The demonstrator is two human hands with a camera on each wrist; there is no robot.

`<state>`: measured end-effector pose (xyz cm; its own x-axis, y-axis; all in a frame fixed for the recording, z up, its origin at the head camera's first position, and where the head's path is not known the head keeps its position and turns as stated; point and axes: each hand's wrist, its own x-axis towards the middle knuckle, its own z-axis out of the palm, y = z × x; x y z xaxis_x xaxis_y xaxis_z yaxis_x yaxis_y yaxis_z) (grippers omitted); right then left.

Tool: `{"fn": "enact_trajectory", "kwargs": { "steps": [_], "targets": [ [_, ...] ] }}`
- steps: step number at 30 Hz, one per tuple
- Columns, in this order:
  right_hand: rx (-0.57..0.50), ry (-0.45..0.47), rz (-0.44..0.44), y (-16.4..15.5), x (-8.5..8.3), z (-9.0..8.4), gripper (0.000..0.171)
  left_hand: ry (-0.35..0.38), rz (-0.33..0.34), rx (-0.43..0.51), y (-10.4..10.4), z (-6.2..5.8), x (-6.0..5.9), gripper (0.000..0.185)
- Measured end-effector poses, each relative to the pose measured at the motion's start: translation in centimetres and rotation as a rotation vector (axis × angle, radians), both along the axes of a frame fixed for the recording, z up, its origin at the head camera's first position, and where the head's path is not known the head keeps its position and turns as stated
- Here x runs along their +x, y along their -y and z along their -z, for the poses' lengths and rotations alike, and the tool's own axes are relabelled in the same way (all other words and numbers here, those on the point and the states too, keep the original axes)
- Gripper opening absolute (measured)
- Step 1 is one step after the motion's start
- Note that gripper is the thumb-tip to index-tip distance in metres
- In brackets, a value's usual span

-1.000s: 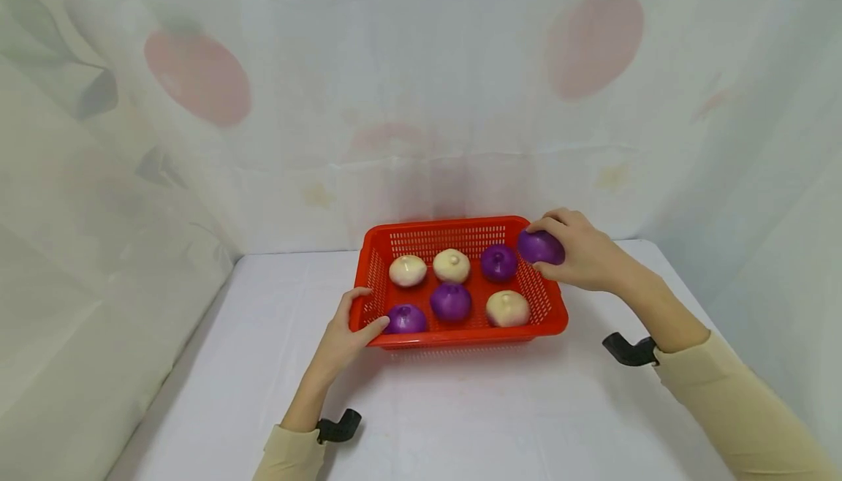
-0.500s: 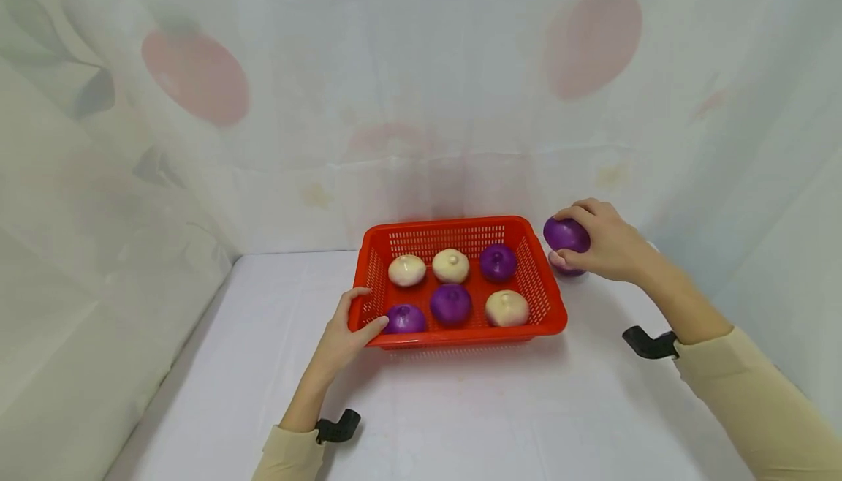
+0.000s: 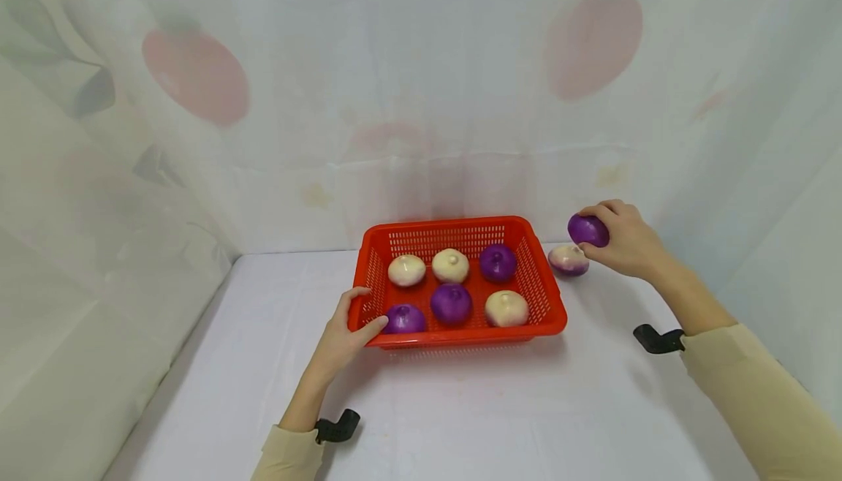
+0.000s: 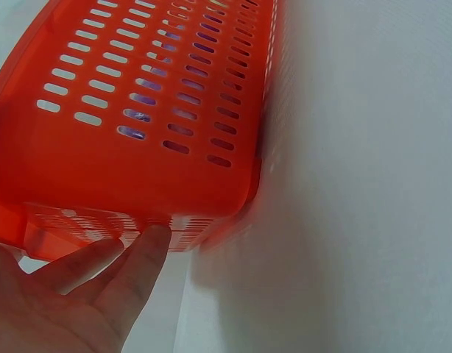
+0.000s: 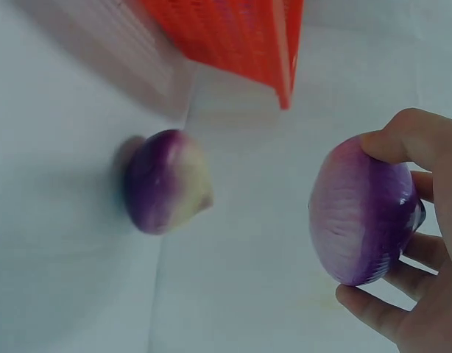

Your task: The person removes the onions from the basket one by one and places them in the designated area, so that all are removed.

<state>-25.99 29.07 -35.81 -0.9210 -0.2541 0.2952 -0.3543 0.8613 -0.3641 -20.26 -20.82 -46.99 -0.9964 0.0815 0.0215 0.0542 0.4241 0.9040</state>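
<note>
In the head view my right hand point(image 3: 628, 240) holds a purple onion point(image 3: 588, 230) in the air to the right of the red basket point(image 3: 460, 339). The right wrist view shows thumb and fingers around this held onion point(image 5: 366, 213), whose one side is paler. A white-and-purple onion point(image 3: 569, 261) lies on the table just below it, apart from it. My left hand point(image 3: 342, 335) grips the basket's front left corner, thumb over the rim. Inside the basket are purple onions, among them one in the middle point(image 3: 451, 304), and whitish ones, such as the front right one point(image 3: 507, 309).
A white cloth covers the table point(image 3: 460, 415). Behind it hangs a pale curtain point(image 3: 421, 101) with fruit prints, and similar sheets close off both sides. The basket stands near the back edge of the table.
My right hand has carried the purple onion from above the basket's right rim out to the right. The onion on the table has come into sight. My left hand keeps its place.
</note>
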Motion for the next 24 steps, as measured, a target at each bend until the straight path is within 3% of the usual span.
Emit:
{"fn": "enact_trajectory", "kwargs": {
  "steps": [18, 24],
  "targets": [
    [-0.005, 0.043, 0.107, -3.8, -1.8, 3.8, 0.05, 0.002, -0.005, 0.0, -0.2, -0.3, 0.2, 0.069],
    [0.015, 0.098, 0.146, -4.5, -2.4, 5.2, 0.052, 0.003, -0.003, 0.0, -0.2, -0.3, 0.1, 0.07]
  ]
}}
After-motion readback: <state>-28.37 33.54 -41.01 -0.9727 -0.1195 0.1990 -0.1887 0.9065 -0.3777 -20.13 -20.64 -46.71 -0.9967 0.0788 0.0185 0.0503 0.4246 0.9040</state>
